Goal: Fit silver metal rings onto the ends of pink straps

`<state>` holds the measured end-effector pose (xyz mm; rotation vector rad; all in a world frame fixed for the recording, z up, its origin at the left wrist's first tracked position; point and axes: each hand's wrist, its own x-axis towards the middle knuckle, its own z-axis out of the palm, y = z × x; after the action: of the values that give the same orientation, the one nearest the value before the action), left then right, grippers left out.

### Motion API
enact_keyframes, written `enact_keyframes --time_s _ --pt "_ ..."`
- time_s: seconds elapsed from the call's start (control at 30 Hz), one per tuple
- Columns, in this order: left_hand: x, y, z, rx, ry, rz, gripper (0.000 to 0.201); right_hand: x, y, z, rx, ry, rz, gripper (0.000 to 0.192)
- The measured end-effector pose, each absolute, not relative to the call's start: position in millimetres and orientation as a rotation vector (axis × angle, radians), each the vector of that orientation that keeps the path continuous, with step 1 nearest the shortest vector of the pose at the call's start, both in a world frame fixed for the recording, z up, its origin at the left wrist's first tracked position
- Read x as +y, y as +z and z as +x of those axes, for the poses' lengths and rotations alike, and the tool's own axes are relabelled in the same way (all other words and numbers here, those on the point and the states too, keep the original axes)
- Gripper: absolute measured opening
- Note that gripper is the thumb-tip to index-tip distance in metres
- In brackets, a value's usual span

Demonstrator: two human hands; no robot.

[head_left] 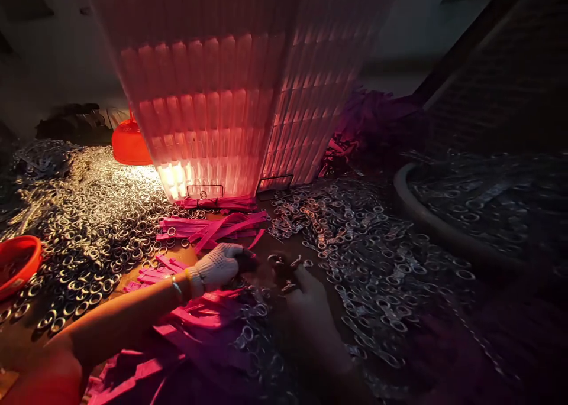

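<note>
My left hand [220, 265], in a white dotted glove, reaches in over pink straps. Its fingers are curled together in shadow, and I cannot make out what is in them. To its right is my right hand [307, 292], dim and partly blurred, with its fingers closed around small metal ring pieces [288, 269]. The two hands are apart. Pink flat straps [195, 319] lie under my left wrist, and more pink straps [213, 226] lie just beyond the glove. Loose metal rings [246, 337] are scattered between my forearms.
A large heap of metal rings [102, 222] spreads at left under an orange lamp [128, 142]. Metal clips with rings [373, 251] are piled at right, near a curved basin rim [403, 186]. Clear ribbed plastic drawers [213, 109] stand behind; an orange bowl [33, 266] sits far left.
</note>
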<state>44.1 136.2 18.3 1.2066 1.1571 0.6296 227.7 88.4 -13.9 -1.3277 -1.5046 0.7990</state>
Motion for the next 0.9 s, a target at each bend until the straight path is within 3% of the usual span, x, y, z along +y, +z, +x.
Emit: enact_keyframes --time_s 0.17,0.37,0.53,0.67,0.9 --pt "63.3 34.3 -5.1 1.126 0.766 1.016 0.041 54.3 19.2 193.4 -2.053 0.588 -1.231 0.035" --pt "-2.0 33.1 -19.3 1.213 0.82 0.956 0.036 10.1 25.6 172.9 -2.382 0.145 -1.133 0.018" --pt "-42.7 27.4 -43.6 1.339 1.111 0.712 0.015 -10.5 24.0 181.4 -2.405 0.253 -1.099 0.023" --pt "-53.7 23.3 -80.9 1.462 1.35 0.509 0.033 -13.8 18.6 191.3 -2.388 0.343 -1.095 0.021" --pt "-64.4 39.7 -158.0 1.615 1.713 0.264 0.026 -15.8 12.6 203.8 -2.316 0.348 -1.033 0.023"
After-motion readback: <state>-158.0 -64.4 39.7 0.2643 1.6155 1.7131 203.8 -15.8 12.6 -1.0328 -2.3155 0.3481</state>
